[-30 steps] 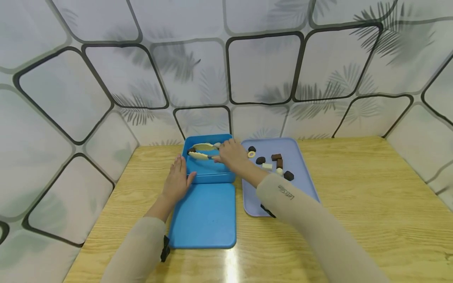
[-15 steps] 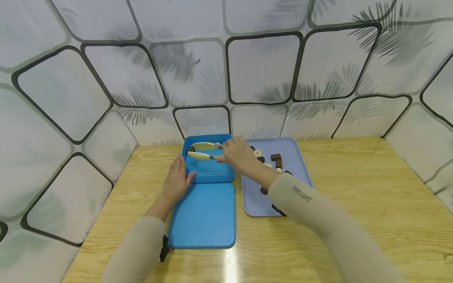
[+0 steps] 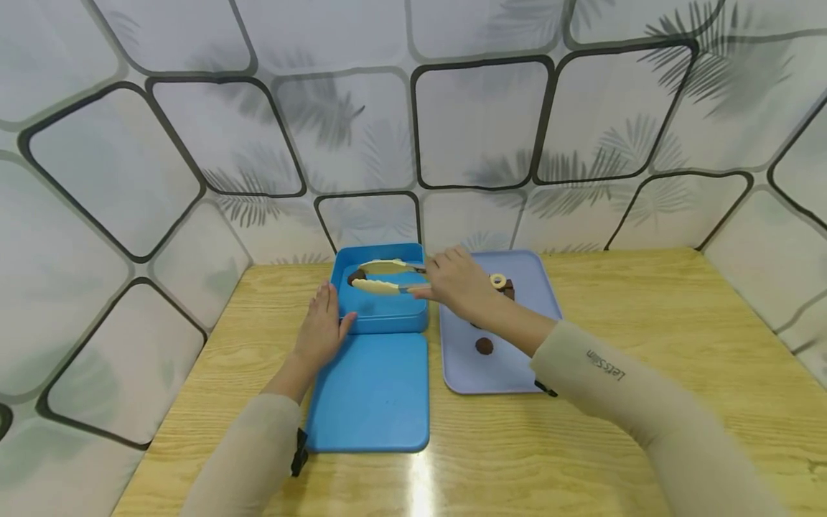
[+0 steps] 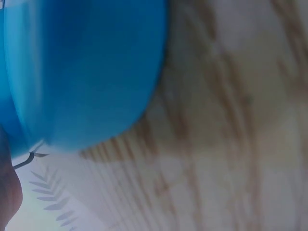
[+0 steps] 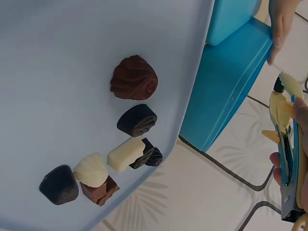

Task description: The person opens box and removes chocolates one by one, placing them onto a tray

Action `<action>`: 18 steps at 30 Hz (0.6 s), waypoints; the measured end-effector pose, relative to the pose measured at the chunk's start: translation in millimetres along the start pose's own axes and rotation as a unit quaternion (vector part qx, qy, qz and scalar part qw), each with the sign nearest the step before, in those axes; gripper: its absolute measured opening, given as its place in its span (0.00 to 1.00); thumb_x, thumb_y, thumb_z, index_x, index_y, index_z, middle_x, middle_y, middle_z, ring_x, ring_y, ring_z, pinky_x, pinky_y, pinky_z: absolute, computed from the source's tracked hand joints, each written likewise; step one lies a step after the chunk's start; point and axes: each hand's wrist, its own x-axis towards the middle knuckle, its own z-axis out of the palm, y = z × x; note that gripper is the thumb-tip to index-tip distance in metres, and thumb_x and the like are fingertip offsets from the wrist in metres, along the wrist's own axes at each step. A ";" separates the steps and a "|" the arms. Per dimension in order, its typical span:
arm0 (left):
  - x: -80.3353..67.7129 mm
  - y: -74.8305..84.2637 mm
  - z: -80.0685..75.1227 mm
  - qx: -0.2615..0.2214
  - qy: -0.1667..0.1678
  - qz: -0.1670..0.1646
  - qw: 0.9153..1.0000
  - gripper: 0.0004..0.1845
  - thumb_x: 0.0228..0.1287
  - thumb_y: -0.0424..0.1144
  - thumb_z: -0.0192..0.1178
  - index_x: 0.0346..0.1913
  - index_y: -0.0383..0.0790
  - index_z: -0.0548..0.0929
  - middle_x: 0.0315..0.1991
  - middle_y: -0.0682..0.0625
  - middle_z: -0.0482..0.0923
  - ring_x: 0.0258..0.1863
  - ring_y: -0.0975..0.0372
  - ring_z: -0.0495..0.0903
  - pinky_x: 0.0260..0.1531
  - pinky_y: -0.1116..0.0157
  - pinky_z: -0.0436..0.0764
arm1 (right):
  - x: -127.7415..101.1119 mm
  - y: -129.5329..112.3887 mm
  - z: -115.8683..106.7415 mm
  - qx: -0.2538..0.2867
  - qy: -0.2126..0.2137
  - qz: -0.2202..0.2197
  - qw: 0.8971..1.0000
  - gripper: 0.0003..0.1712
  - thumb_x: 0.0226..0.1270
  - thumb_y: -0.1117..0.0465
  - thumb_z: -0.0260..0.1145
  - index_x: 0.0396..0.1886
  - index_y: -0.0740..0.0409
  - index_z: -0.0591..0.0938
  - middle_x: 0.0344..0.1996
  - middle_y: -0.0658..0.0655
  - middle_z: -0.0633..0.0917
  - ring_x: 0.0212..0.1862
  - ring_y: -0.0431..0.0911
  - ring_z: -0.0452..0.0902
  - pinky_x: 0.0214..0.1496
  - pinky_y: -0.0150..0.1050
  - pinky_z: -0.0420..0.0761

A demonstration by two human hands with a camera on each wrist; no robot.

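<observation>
My right hand (image 3: 456, 282) grips cream-tipped tongs (image 3: 386, 276) by their blue handle, with the tips held over the open blue box (image 3: 382, 312). A dark chocolate (image 3: 357, 276) lies in the box by the tong tips; whether they touch it I cannot tell. My left hand (image 3: 323, 323) rests flat against the box's left wall, fingers straight. In the right wrist view the tongs (image 5: 285, 130) show at the right edge, and several chocolates lie on the lavender tray (image 5: 62, 43): a brown one (image 5: 134, 77), a dark one (image 5: 137, 119) and a white one (image 5: 126, 153).
The box's blue lid (image 3: 370, 393) lies flat in front of the box. The lavender tray (image 3: 510, 359) sits right of the box with a round chocolate (image 3: 484, 346) and a ring sweet (image 3: 497, 280). The wooden table (image 3: 659, 337) is walled by patterned panels.
My right hand and the tongs have drawn to the right across the box. The forearm has swung right, uncovering the round chocolate on the tray. The left hand has stayed put.
</observation>
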 end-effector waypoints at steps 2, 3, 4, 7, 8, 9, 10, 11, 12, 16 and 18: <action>-0.1 0.6 -0.5 0.004 -0.003 -0.001 1.000 0.37 0.72 0.44 0.50 0.67 0.14 0.51 0.69 0.24 0.49 0.70 0.38 0.50 0.69 0.46 0.52 | -5.6 2.4 -3.5 0.013 0.009 0.002 1.000 0.31 0.57 0.36 0.64 0.34 0.62 0.85 0.30 0.57 0.85 0.35 0.49 0.78 0.37 0.40 0.76; 0.1 0.7 -0.4 0.005 -0.002 -0.001 1.000 0.37 0.72 0.44 0.50 0.66 0.14 0.51 0.69 0.23 0.49 0.70 0.38 0.50 0.69 0.45 0.53 | -8.6 3.6 -5.5 0.016 0.014 0.001 1.000 0.31 0.57 0.36 0.64 0.34 0.63 0.85 0.30 0.57 0.85 0.35 0.50 0.79 0.38 0.40 0.76; 0.1 1.3 -0.5 0.005 -0.003 -0.001 1.000 0.37 0.72 0.44 0.50 0.66 0.14 0.51 0.69 0.23 0.49 0.70 0.38 0.50 0.69 0.45 0.52 | -11.9 4.8 -7.8 0.019 0.018 0.001 1.000 0.31 0.57 0.36 0.64 0.34 0.63 0.85 0.29 0.57 0.85 0.35 0.50 0.79 0.39 0.41 0.77; 0.7 2.2 0.4 0.006 -0.002 -0.001 1.000 0.37 0.72 0.45 0.50 0.66 0.14 0.52 0.69 0.23 0.49 0.70 0.37 0.51 0.68 0.45 0.53 | -22.9 8.5 -14.7 0.033 0.022 0.002 0.999 0.32 0.57 0.37 0.64 0.33 0.64 0.85 0.28 0.58 0.85 0.34 0.51 0.79 0.38 0.41 0.77; 1.0 2.2 1.2 0.007 -0.001 0.000 1.000 0.37 0.72 0.45 0.49 0.66 0.14 0.52 0.69 0.23 0.50 0.70 0.37 0.51 0.68 0.45 0.53 | -26.8 9.9 -17.0 0.034 0.023 0.001 0.999 0.32 0.57 0.36 0.64 0.33 0.65 0.85 0.29 0.58 0.85 0.34 0.51 0.79 0.38 0.42 0.77; 1.0 2.3 1.9 0.006 0.000 0.000 1.000 0.37 0.72 0.45 0.50 0.66 0.14 0.52 0.69 0.23 0.50 0.70 0.37 0.51 0.68 0.45 0.53 | -30.8 11.3 -19.4 0.035 0.025 -0.001 0.999 0.33 0.56 0.37 0.65 0.34 0.65 0.84 0.29 0.59 0.85 0.34 0.51 0.79 0.38 0.42 0.77; 1.2 2.2 2.7 0.004 -0.001 0.000 1.000 0.37 0.72 0.45 0.50 0.66 0.14 0.52 0.69 0.23 0.50 0.70 0.37 0.51 0.68 0.45 0.53 | -34.8 12.8 -21.5 0.036 0.023 -0.003 0.999 0.33 0.56 0.37 0.65 0.35 0.66 0.84 0.29 0.59 0.84 0.34 0.51 0.79 0.38 0.42 0.77; 1.4 1.8 3.7 0.005 -0.001 0.000 1.000 0.37 0.72 0.45 0.50 0.66 0.14 0.52 0.69 0.23 0.50 0.70 0.37 0.51 0.68 0.45 0.53 | -38.7 14.2 -23.7 0.040 0.024 -0.004 0.999 0.33 0.55 0.37 0.65 0.35 0.66 0.84 0.29 0.59 0.85 0.35 0.52 0.79 0.39 0.43 0.78; 1.5 1.9 3.9 0.004 0.001 0.001 1.000 0.37 0.72 0.45 0.50 0.66 0.14 0.52 0.69 0.23 0.50 0.70 0.37 0.51 0.68 0.45 0.53 | -42.5 15.9 -25.7 0.042 0.026 -0.007 0.999 0.33 0.55 0.38 0.66 0.35 0.67 0.84 0.29 0.60 0.84 0.35 0.52 0.80 0.40 0.44 0.78; 1.4 0.6 2.8 0.001 -0.002 0.000 1.000 0.38 0.73 0.46 0.48 0.67 0.14 0.51 0.69 0.23 0.49 0.70 0.38 0.50 0.68 0.45 0.52 | -54.6 22.8 -33.1 0.055 0.033 -0.011 0.998 0.31 0.55 0.39 0.65 0.33 0.67 0.83 0.28 0.60 0.83 0.35 0.53 0.79 0.42 0.46 0.78; 0.8 -0.2 1.3 -0.001 -0.001 -0.001 1.000 0.38 0.73 0.47 0.47 0.67 0.15 0.51 0.69 0.24 0.48 0.70 0.38 0.50 0.68 0.45 0.52 | -59.6 26.4 -35.6 0.057 0.037 -0.009 0.998 0.31 0.54 0.39 0.66 0.32 0.66 0.83 0.27 0.60 0.83 0.34 0.53 0.79 0.41 0.47 0.78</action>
